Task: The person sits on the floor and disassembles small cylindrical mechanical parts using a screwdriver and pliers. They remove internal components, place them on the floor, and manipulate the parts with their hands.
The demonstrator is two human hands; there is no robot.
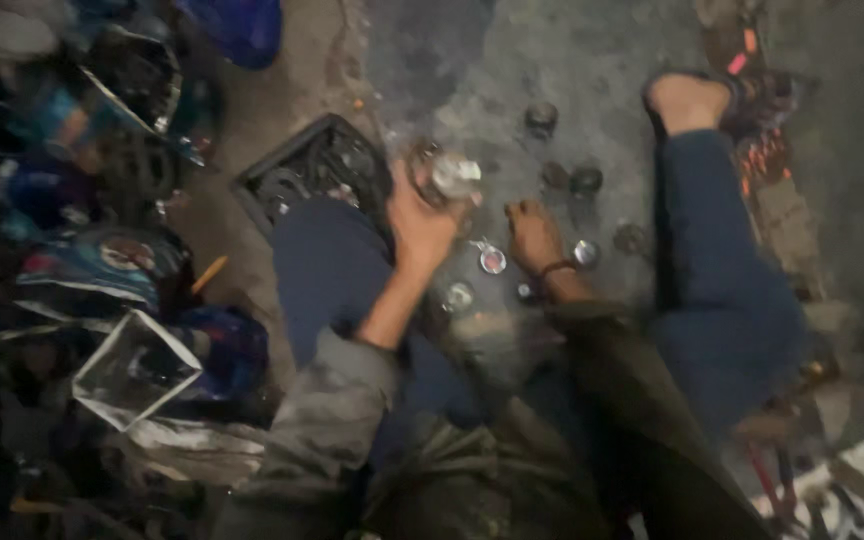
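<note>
I sit on a grey concrete floor with my legs in dark blue trousers spread apart. My left hand point(420, 222) is raised and closed around a round shiny metal part point(447, 175). My right hand point(532, 235), with a dark band at the wrist, rests palm down on the floor among several small round metal parts, such as the red-centred disc point(492, 260) and the shiny one point(585, 252). The picture is blurred, so the parts' exact kind is unclear.
A black plastic tray point(292, 170) lies by my left knee. Heaped boxes, bags and tools point(102, 260) fill the left side. My sandalled foot point(697, 100) is at the upper right. Red-handled tools point(777, 480) lie at the lower right.
</note>
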